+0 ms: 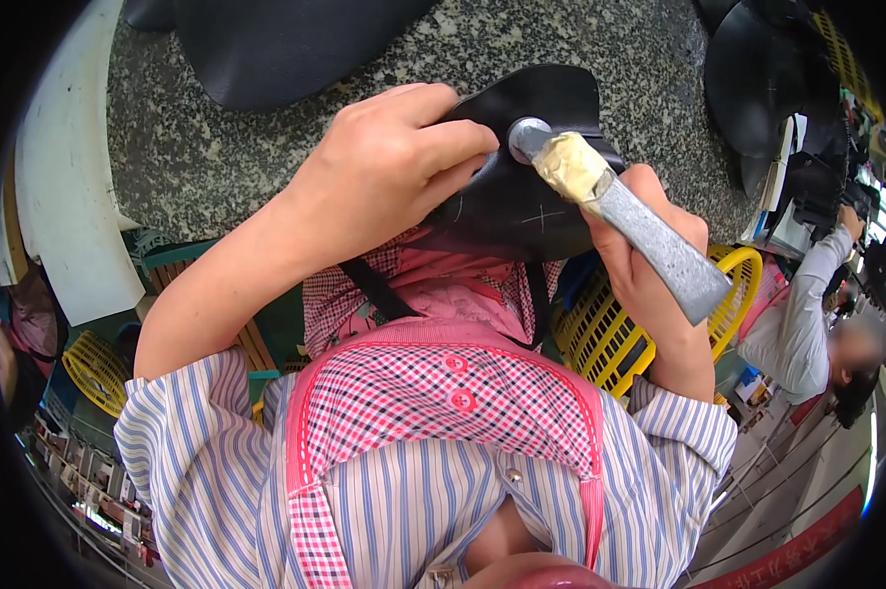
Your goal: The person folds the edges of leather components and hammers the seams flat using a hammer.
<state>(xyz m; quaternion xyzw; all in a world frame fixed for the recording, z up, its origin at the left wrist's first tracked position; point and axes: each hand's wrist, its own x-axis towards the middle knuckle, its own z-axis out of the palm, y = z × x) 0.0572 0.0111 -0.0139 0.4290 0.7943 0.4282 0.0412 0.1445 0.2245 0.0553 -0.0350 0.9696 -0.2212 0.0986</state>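
Note:
A black leather-like piece [507,211] with small pale cross marks lies at the near edge of the granite slab, partly overhanging it. My left hand [394,147] is closed, with fingertips gripping the piece near its middle. Whether a fold or something small lies under those fingers is hidden. In my right hand [654,240] is a hammer [664,240], its grip hidden by the head and my fingers. Its round metal face is over the piece, just right of my left fingertips; contact cannot be made out. Yellowish tape wraps the middle of the head, and a flat wedge end points toward me.
More black pieces [276,44] lie at the slab's [207,157] far left, and others [757,79] at the far right. Yellow plastic baskets [605,329] stand below, beside my lap. A white board [70,187] borders the left side. Another person [796,324] works at the right.

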